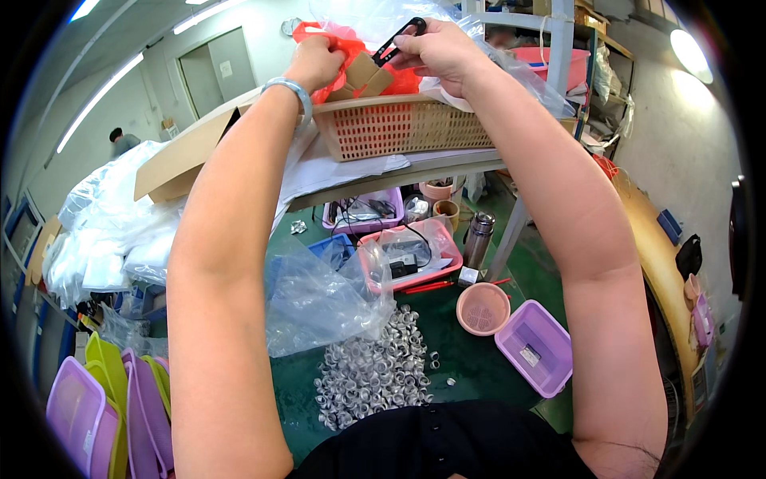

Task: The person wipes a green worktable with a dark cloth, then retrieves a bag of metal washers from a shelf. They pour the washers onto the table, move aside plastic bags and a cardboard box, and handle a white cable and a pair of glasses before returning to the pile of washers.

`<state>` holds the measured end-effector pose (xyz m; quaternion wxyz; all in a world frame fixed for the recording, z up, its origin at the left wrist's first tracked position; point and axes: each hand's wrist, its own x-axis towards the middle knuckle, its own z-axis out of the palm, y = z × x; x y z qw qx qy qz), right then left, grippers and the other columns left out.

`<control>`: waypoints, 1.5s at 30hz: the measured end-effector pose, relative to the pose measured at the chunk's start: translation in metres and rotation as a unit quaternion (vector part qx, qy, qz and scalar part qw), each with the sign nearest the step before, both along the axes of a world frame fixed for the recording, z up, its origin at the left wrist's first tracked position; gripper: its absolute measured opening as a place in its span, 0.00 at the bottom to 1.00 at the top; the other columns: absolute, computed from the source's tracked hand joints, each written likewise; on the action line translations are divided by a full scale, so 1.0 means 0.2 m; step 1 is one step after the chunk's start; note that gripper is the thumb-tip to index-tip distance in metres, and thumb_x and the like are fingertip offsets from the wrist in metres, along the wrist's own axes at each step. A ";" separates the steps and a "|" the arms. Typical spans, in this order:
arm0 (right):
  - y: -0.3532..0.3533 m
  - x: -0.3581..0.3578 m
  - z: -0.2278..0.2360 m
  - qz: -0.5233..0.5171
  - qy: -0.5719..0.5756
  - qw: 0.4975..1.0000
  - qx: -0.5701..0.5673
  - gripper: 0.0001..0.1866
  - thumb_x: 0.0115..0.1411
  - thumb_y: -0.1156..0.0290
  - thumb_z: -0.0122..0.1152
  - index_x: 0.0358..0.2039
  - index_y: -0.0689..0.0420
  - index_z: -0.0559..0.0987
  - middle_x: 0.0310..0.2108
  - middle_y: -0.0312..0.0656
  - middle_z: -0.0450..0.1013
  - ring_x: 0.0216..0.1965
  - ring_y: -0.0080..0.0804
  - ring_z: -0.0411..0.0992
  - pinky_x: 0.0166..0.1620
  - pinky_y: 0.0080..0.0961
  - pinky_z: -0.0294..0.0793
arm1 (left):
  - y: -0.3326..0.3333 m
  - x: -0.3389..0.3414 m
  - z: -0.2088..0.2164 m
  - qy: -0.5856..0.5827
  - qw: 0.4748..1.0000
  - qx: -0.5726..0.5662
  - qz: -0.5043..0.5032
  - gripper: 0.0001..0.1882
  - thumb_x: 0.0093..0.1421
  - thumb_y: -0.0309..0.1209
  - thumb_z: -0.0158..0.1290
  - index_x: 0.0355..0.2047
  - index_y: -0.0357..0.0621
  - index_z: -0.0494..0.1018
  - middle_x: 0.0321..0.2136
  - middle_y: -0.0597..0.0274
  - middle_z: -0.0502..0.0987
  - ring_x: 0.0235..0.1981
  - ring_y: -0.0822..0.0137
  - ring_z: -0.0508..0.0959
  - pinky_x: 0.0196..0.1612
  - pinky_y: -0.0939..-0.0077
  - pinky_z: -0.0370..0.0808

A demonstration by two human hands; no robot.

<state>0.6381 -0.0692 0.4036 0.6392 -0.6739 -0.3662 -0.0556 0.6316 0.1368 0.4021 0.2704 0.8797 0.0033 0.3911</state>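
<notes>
Both my arms reach up over a beige slotted plastic basket (405, 132) on a raised shelf. My left hand (315, 62), with a pale bangle at the wrist, is closed on a crumpled red plastic bag (348, 36) in the basket. In my right hand (447, 54) I grip a slim black tool (399, 40) with a rounded loop at its upper end; its lower tip lies by brown cardboard pieces (367, 77). The tool's exact kind is not clear. Below, many small silvery metal rings (373, 371) lie heaped on the green table.
Clear plastic bags (327, 303) lie beside the rings. A purple tray (538, 351), a round pink basket (483, 309), a pink bin (415, 255) and a steel flask (478, 239) stand on the table. Wrapped white bundles (104, 231) and a cardboard box (179, 164) are at left.
</notes>
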 end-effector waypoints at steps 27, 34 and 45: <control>-0.17 0.08 0.25 -0.081 -0.085 0.925 -0.361 0.04 0.53 0.70 0.53 0.28 0.56 0.73 0.22 0.36 0.73 0.23 0.23 0.73 0.32 0.24 0.64 | -0.03 -0.04 0.04 -0.044 0.971 -0.230 -0.047 0.18 0.56 0.24 0.38 0.47 0.38 0.65 0.36 0.53 0.73 0.30 0.67 0.76 0.34 0.76 0.73; -0.11 0.19 0.32 -0.058 -0.093 0.855 -0.507 0.06 0.53 0.73 0.53 0.31 0.59 0.75 0.20 0.40 0.72 0.21 0.27 0.71 0.25 0.22 0.69 | -0.01 0.00 0.02 -0.063 0.969 -0.206 -0.118 0.17 0.57 0.24 0.37 0.47 0.36 0.63 0.40 0.54 0.71 0.37 0.65 0.74 0.41 0.74 0.69; 0.10 0.09 0.08 -0.155 -0.284 0.735 -0.596 0.07 0.51 0.71 0.55 0.30 0.58 0.77 0.22 0.43 0.72 0.21 0.35 0.69 0.26 0.30 0.70 | -0.02 -0.07 -0.02 -0.074 0.981 0.144 0.108 0.15 0.50 0.33 0.45 0.32 0.30 0.71 0.35 0.46 0.72 0.34 0.54 0.74 0.38 0.69 0.70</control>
